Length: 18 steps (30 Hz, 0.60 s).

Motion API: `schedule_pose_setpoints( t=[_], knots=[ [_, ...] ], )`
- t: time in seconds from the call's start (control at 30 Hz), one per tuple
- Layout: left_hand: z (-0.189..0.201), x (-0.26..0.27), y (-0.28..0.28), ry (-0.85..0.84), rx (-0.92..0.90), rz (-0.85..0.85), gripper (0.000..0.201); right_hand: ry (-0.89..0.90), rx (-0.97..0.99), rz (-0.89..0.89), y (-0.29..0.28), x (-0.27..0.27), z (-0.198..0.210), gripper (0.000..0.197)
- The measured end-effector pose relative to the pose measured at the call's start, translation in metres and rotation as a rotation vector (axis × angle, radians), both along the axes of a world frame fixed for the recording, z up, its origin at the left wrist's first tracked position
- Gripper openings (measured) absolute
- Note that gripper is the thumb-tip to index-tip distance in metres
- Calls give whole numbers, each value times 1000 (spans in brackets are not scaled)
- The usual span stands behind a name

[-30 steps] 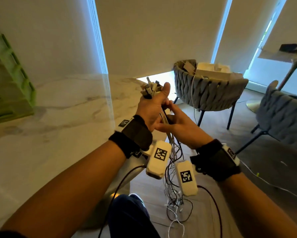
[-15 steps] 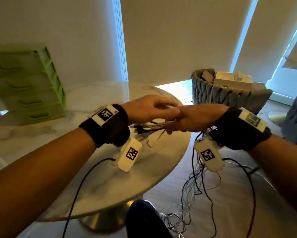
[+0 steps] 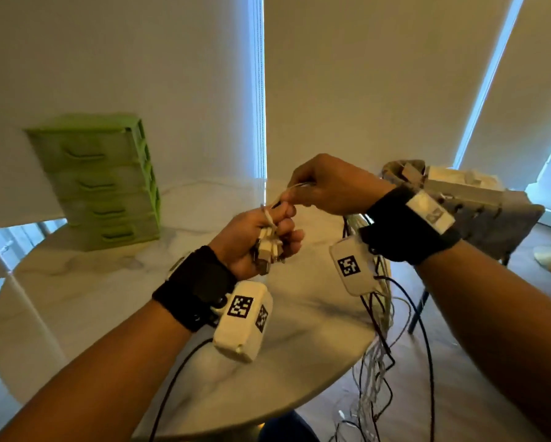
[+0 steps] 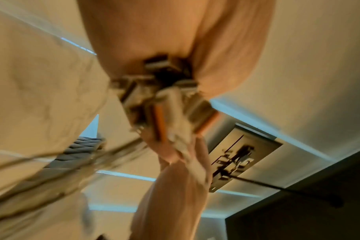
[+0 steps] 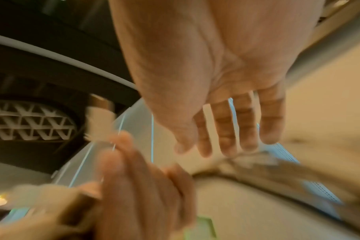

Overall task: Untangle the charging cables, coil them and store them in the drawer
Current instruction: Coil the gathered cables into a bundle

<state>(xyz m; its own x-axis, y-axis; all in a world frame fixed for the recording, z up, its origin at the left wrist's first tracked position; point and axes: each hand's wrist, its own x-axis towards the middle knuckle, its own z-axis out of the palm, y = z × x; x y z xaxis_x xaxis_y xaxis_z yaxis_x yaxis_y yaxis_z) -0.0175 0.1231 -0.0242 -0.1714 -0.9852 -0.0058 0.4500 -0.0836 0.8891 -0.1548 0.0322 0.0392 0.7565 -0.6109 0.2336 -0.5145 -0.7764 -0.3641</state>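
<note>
My left hand (image 3: 279, 232) grips a bundle of white cable plugs (image 3: 268, 248) in its fist above the marble table; the plug ends point down and out of the fist. The left wrist view shows the same plugs (image 4: 166, 112) close up and blurred. My right hand (image 3: 299, 190), just above and right of the left, pinches a thin white cable (image 3: 295, 186) that runs from the bundle. The tangled white and black cables (image 3: 378, 352) hang below my right wrist toward the floor. The green drawer unit (image 3: 102, 186) stands at the table's back left, its drawers closed.
The round marble table (image 3: 299, 330) lies under both hands, its edge near my right wrist. A grey woven chair (image 3: 491, 218) holding cardboard boxes stands to the right. Blinds cover the windows behind. More cable lies on the floor (image 3: 357, 422).
Both hands have risen from table height. The left hand turned so the plugs point down, and the right hand moved up and right, drawing a white cable out of the bundle.
</note>
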Motion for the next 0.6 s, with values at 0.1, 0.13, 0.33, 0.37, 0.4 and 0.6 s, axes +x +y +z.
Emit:
schedule_pose_setpoints(
  t=[0.1, 0.13, 0.33, 0.37, 0.4, 0.6],
  knots=[
    [12, 27, -10, 114, 15, 190, 18, -203, -164, -65, 2, 27, -2, 28],
    [14, 39, -14, 119, 29, 249, 18, -299, -162, -43, 7, 33, 0, 29],
    [5, 86, -21, 96, 43, 425, 62, -182, -91, 162, 48, 90, -16, 32],
    [1, 92, -21, 86, 56, 438, 68, -178, -136, 144, 51, 100, -22, 30],
    [-6, 100, -23, 94, 71, 452, 70, -174, -154, 130, 52, 109, -28, 29],
    [-41, 145, -36, 432, 162, 565, 58, -147, -133, 21, 42, 147, -53, 20]
  ],
)
